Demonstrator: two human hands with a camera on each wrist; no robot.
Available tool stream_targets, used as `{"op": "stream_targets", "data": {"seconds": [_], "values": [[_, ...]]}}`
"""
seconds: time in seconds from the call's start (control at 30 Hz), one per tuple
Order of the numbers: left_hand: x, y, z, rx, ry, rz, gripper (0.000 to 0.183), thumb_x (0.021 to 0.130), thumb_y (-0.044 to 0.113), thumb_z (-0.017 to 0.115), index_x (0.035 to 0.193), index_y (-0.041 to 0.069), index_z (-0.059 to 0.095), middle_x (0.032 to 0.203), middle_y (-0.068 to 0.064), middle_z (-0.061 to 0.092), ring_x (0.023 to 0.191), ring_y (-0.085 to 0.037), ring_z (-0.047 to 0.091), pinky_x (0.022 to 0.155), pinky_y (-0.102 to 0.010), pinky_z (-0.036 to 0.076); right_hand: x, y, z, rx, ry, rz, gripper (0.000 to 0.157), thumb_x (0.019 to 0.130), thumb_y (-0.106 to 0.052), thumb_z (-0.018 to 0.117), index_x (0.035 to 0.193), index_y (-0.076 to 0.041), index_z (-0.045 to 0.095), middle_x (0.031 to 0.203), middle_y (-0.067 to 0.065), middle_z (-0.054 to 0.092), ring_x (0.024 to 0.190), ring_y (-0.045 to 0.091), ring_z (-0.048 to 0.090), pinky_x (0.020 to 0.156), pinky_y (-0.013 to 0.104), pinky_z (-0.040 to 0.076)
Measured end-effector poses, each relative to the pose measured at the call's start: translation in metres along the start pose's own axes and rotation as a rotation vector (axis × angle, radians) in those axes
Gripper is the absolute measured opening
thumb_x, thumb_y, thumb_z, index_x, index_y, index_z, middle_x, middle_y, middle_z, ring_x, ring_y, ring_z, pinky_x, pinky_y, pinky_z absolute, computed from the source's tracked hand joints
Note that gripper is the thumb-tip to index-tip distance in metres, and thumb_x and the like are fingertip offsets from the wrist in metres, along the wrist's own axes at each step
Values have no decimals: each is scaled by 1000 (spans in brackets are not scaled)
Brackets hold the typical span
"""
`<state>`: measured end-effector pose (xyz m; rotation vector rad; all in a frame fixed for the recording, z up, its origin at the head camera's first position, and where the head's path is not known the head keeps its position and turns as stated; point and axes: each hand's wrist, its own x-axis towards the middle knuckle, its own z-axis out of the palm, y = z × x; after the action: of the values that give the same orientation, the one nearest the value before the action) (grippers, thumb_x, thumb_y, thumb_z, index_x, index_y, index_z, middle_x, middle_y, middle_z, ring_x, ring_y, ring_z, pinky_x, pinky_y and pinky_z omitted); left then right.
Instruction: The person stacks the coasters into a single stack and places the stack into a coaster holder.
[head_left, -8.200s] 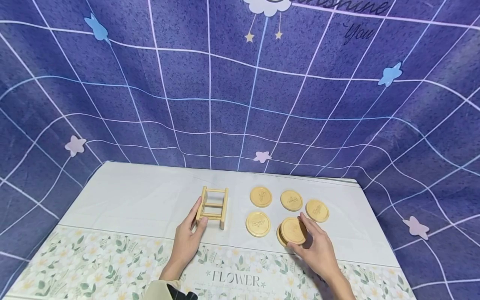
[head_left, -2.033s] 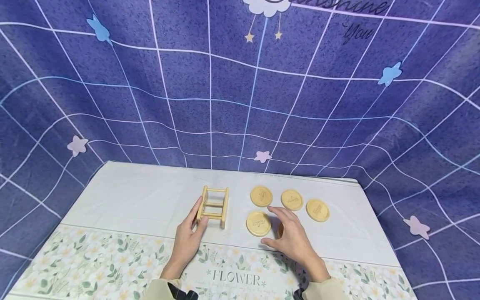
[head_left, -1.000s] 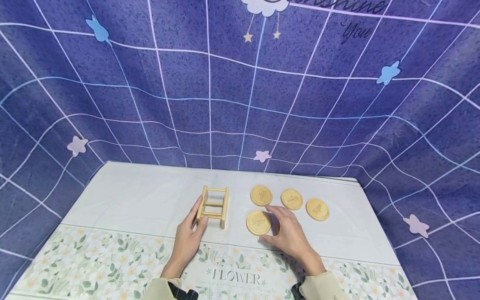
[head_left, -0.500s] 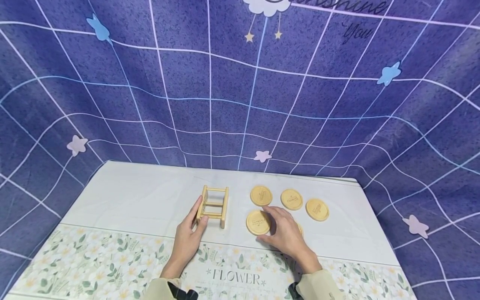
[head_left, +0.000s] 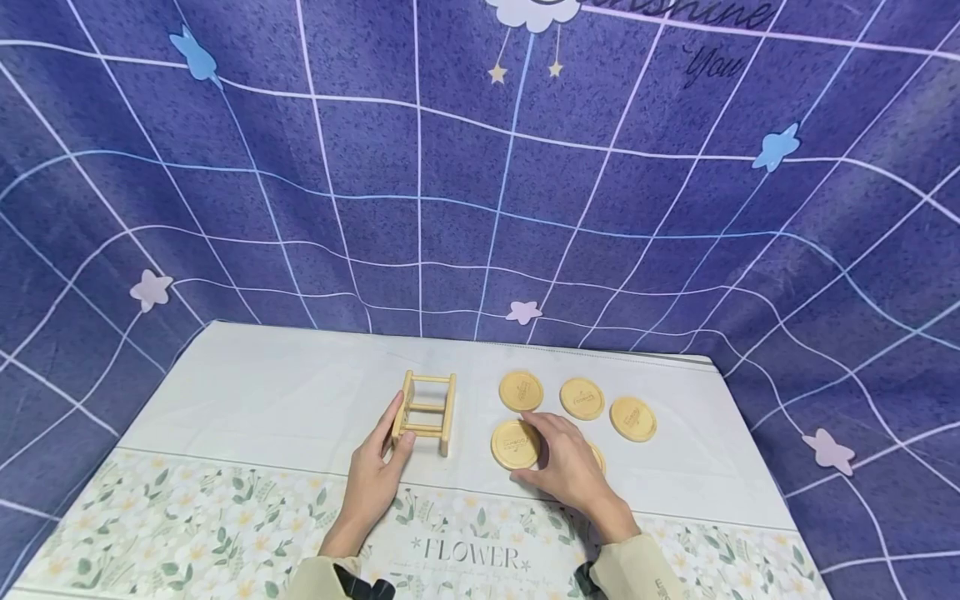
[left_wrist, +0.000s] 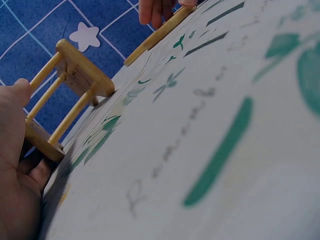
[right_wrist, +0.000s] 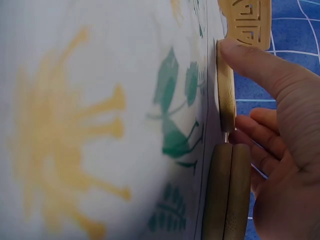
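A small wooden coaster rack (head_left: 428, 408) stands upright on the table, and my left hand (head_left: 372, 477) grips its left side between thumb and fingers. In the left wrist view the rack (left_wrist: 82, 70) shows its dowel rails with no coaster between them. My right hand (head_left: 572, 467) spans the front-left round wooden coaster (head_left: 514, 445), thumb at its near edge and fingertips at its far edge. That coaster (right_wrist: 226, 95) lies flat, seen edge-on in the right wrist view. Beneath the right palm sits a stack of two coasters (right_wrist: 227, 192), mostly hidden in the head view.
Three more round coasters lie in a back row: one at left (head_left: 521, 391), one in the middle (head_left: 582, 398), one at right (head_left: 633, 418). A flower-printed cloth (head_left: 195, 521) covers the table's front; a blue grid curtain (head_left: 450, 208) hangs behind.
Earlier my right hand held a coaster above the front-right one; now those two are stacked. The hand has moved left and closed in around the front-left coaster. The left hand stays on the rack.
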<state>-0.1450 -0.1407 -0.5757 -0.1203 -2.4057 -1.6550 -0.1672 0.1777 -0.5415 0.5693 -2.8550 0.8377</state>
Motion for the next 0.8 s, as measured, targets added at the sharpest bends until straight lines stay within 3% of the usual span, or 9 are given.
{"op": "stream_targets", "data": {"seconds": [0.8], "values": [[1, -1, 0, 16, -7, -23, 66, 116, 32, 62, 177, 29, 34, 178, 1, 38, 162, -27, 41, 124, -7, 29, 4, 2, 3, -7, -30, -18, 92, 75, -33, 106, 153, -5, 65, 148, 11, 70, 139, 33, 64, 127, 54, 47]]}}
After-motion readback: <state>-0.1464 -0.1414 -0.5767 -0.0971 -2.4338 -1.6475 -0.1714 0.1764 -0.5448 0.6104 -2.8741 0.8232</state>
